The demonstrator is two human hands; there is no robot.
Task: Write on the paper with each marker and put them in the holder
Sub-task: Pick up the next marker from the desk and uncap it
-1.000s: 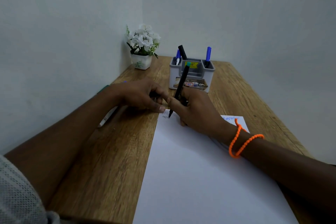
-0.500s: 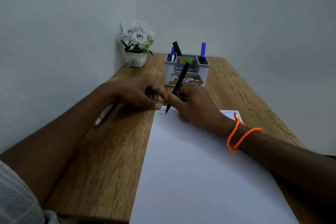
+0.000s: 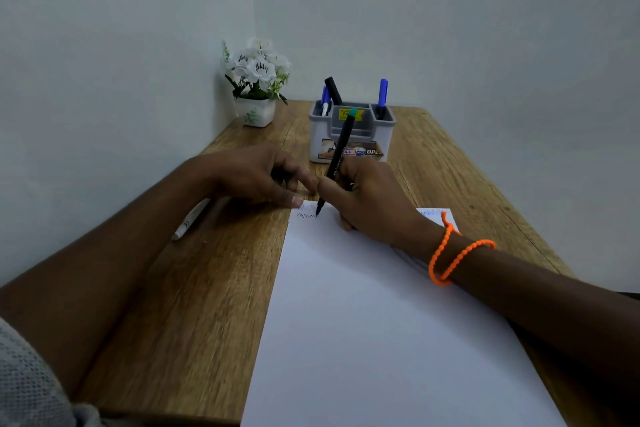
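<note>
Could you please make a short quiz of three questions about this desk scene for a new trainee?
1. True or false: the right hand holds the black marker with its tip on the paper.
2. How many markers stand in the holder? A) one B) three C) five
3. Fill in: a white marker lies on the table to the ____ of the paper.

Key:
1. True; the tip meets a black zigzag line.
2. B; two blue and one black.
3. Left; the left hand presses the paper's top corner nearby.
</note>
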